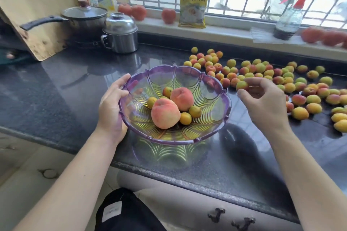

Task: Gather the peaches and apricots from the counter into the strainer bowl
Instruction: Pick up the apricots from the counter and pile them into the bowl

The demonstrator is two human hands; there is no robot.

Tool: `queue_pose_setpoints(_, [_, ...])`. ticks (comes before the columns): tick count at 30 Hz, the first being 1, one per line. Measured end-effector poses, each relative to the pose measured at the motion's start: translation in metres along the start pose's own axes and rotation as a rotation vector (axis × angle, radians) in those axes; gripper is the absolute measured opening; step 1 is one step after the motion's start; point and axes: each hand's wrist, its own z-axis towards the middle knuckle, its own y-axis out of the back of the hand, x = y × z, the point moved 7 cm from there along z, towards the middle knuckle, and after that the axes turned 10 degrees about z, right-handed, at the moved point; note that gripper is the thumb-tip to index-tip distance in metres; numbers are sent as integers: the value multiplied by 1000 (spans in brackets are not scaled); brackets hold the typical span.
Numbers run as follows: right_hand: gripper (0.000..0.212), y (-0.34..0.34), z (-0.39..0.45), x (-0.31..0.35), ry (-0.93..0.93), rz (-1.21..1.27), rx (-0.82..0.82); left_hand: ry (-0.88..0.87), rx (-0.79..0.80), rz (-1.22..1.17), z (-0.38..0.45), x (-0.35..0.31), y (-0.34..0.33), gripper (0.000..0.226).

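The purple strainer bowl sits near the front edge of the dark stone tabletop, holding two peaches and a few small apricots at its centre. My left hand grips the bowl's left rim, fingers curled over the scalloped edge and thumb lying along the rim's inner side. My right hand hangs just right of the bowl, palm down, fingers bent and pinching one green-and-red apricot at the tips. Beyond it, loose apricots spread in a wide scatter across the right of the tabletop. At the back left stand a lidded saucepan and a steel pot; larger red fruit, a yellow packet and a spray bottle line the windowsill.
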Motion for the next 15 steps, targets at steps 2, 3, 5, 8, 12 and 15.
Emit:
queue_pose_setpoints(2, [27,-7,-2,32,5,79,136,0,16,13,0,0,-1,42])
queue_pose_setpoints(3, [25,-15,-6,48,3,101,237,-3,24,25,-1,-1,-2,42])
queue_pose_setpoints(5, [23,-37,-15,73,-24,78,466,-6,29,34,-1,-2,-2,41])
queue_pose_setpoints(8, [27,-69,-30,88,-20,-173,710,0,21,11,-1,-2,0,45])
queue_pose_setpoints(12, [18,-97,-46,91,34,-413,880,0,25,20,-1,-3,0,47])
queue_pose_setpoints(15, [16,-105,-51,87,33,-521,923,-10,29,34,-2,-4,-1,51])
